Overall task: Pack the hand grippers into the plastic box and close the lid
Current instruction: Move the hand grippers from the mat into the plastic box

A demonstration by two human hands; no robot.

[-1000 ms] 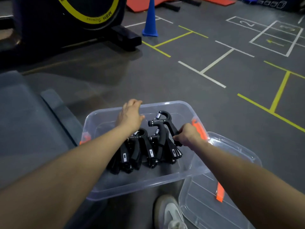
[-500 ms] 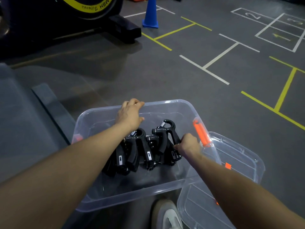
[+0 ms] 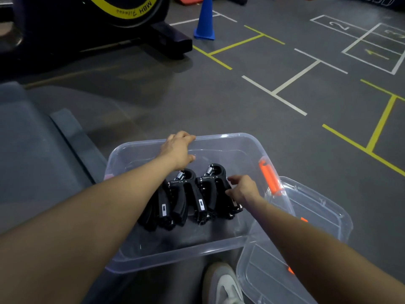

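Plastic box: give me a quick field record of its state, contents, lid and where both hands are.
box: clear plastic box, open, on the floor
contents: black hand grippers lined up side by side inside
lid: clear lid off, lying to the right, partly under the box edge
latch: orange latch on the right rim
left hand: left hand gripping the far rim
right hand: right hand at the rightmost gripper, fingers loose

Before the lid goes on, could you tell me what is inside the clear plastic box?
A row of black hand grippers stands in the plastic box. The left forearm covers the row's left end, so the count is unclear.
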